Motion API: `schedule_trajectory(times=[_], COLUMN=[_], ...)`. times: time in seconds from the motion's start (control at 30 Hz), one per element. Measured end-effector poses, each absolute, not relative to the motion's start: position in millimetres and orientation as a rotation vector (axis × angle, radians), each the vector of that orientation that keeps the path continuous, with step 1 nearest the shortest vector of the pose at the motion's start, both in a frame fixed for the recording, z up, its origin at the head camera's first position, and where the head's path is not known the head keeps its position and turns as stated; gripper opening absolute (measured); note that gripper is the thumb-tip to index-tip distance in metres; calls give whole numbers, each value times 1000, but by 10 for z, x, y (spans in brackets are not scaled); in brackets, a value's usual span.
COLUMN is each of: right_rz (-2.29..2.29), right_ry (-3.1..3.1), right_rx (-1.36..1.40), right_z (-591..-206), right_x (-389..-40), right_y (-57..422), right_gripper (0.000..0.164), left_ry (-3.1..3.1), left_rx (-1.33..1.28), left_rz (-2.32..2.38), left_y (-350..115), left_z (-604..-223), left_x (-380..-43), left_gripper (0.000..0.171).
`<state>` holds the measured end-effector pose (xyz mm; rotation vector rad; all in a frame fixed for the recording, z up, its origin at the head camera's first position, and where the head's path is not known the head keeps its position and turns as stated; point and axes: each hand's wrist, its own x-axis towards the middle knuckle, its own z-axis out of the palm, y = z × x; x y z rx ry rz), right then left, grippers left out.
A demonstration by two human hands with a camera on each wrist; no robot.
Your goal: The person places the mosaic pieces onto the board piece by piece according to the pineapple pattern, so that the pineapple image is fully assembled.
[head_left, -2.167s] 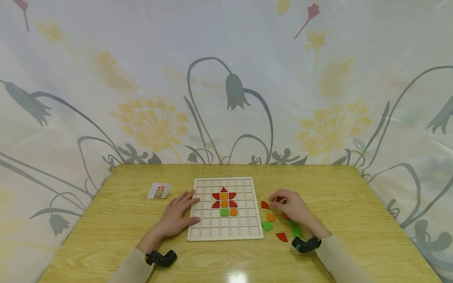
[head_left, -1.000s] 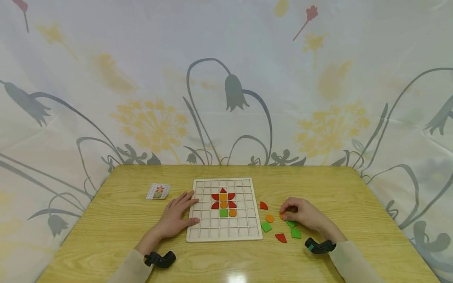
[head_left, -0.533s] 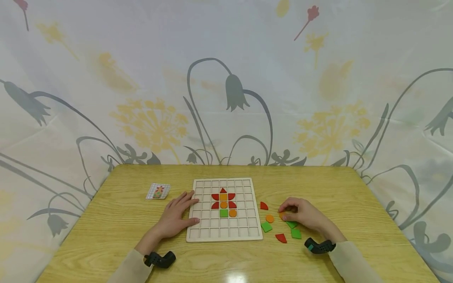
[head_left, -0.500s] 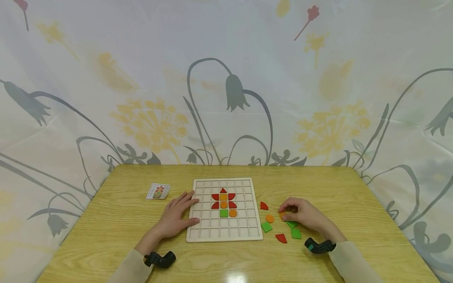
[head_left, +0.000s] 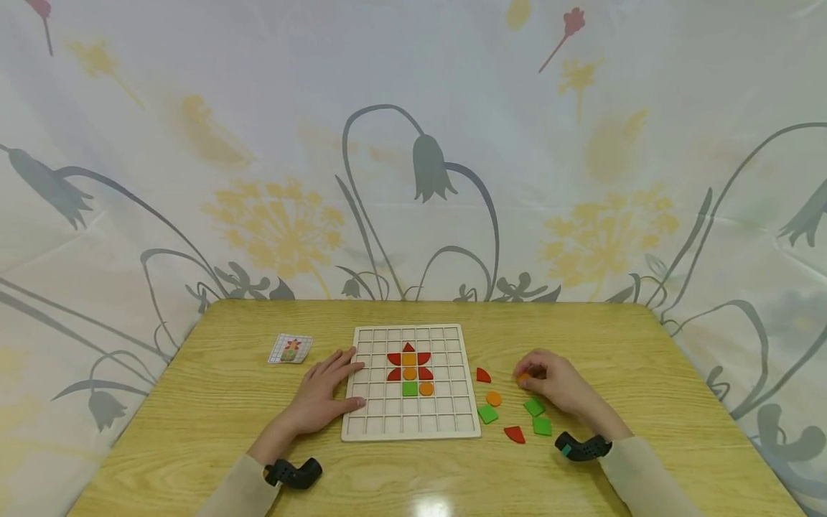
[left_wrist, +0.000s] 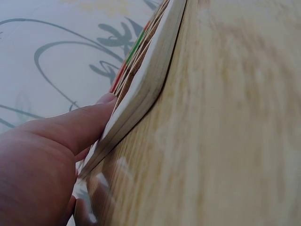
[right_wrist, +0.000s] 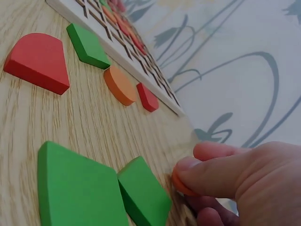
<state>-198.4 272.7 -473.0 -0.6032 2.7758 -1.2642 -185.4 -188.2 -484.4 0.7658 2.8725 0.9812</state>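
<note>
My left hand (head_left: 323, 388) lies spread along the left edge of the pale wooden grid board (head_left: 446, 424), thumb and fingertips on its rim. In the left wrist view the thumb (left_wrist: 89, 122) presses the board's edge. Red, orange and green pieces form a figure mid-board, with an orange disc (head_left: 426, 388) beside a green square (head_left: 410, 388). To the right of the board, my right hand (head_left: 549, 377) pinches an orange piece (right_wrist: 181, 183) between thumb and fingers. The thumb covers most of that piece.
Loose on the table, right of the board, are red quarter-circles (head_left: 515, 434), an orange disc (head_left: 494, 398) and green squares (head_left: 542, 426). A small picture card (head_left: 291, 348) lies to the left. A patterned curtain (head_left: 413, 237) hangs behind the table.
My right hand moved right from near the upper red quarter-circle to an orange piece, and has since shifted it slightly back, away from the green squares. The left hand stays on the board.
</note>
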Motion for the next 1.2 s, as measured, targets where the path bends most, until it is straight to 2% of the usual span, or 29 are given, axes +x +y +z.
schedule_trajectory(times=[0.1,0.23,0.43,0.63,1.2], right_rz=[-1232,-1223,-1321,-1394,-1482], right_ry=[2851,2906,2876,2827,2623], right_rx=[-577,-537,-512,-556,-917], right_z=[-4730,-4738,-4713,-4719,-4731], right_x=[-1994,-1992,-1968,-1954,-1965], right_y=[2702,2683,2620,2463,1520], right_gripper=[10,1,14,16,5], left_ry=[2873,2872,2865,2857,2856], left_rx=[767,763,761,758,755], left_rz=[980,976,988,984,976], left_y=[-1884,-1887,-1886,-1881,-1885], left_z=[-4848,-4854,-4847,-4844,-4860], left_x=[-1855,-1857,-1858,-1862,-1867], left_gripper=[64,64,65,65,65])
